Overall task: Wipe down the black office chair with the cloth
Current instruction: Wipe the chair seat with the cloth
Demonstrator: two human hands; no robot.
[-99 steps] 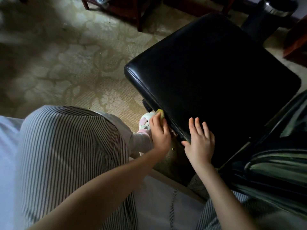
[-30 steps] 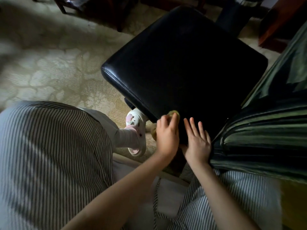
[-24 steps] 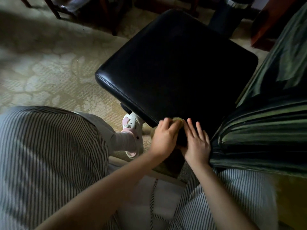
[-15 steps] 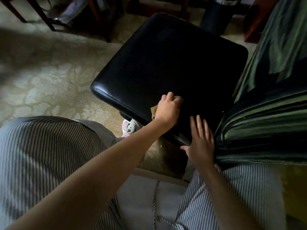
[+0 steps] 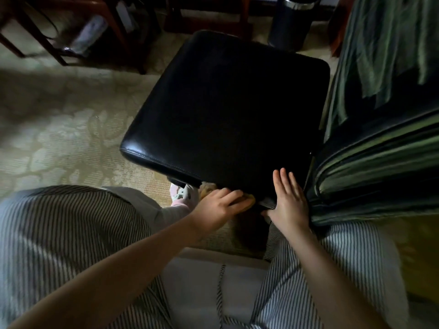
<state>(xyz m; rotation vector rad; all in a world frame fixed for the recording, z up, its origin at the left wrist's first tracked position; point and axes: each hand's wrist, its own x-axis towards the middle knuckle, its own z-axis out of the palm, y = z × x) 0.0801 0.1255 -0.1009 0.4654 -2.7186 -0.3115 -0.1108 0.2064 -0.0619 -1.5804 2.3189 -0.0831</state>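
Note:
The black office chair's leather seat [image 5: 228,110] fills the middle of the head view, tilted with one corner toward me. My left hand [image 5: 217,208] holds a yellowish cloth [image 5: 248,202] against the seat's near edge; only slivers of the cloth show beyond the fingers and behind the hand. My right hand [image 5: 288,200] lies flat on the seat's near right corner with straight fingers, just right of the cloth.
A dark green striped fabric mass [image 5: 380,148] crowds the seat's right side. Patterned beige carpet [image 5: 59,129] lies to the left. Dark wooden furniture legs [image 5: 114,32] and a cylindrical bin [image 5: 291,22] stand behind. My striped trouser knees [image 5: 71,233] and a pale shoe [image 5: 183,194] are below.
My left hand with the cloth has come back from the seat top down to the near edge, close to my right hand. The right hand has stayed flat on the corner.

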